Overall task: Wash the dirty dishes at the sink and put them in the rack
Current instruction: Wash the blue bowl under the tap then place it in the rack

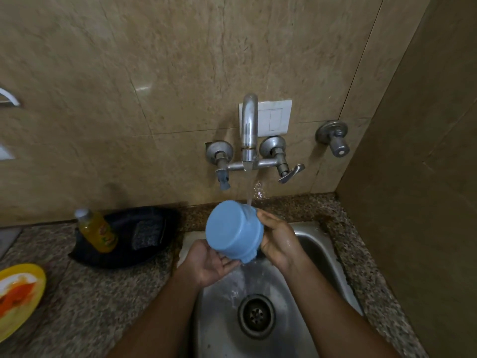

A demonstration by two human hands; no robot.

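Observation:
A light blue plastic cup (233, 229) is held tilted over the steel sink (322, 251), its base turned toward me and up to the left. Water runs from the wall tap (249, 130) onto the cup's far right side and spills off below. My left hand (210, 262) cups it from underneath, palm up. My right hand (277, 240) grips its right side with fingers wrapped round the rim end. The cup's opening is hidden.
A dirty yellow plate (18, 293) with orange smears lies at the left edge of the granite counter (98, 301). A black tray (124, 239) holds a yellow soap bottle (99, 232) and a scrub pad (147, 233). The drain (256, 316) is below.

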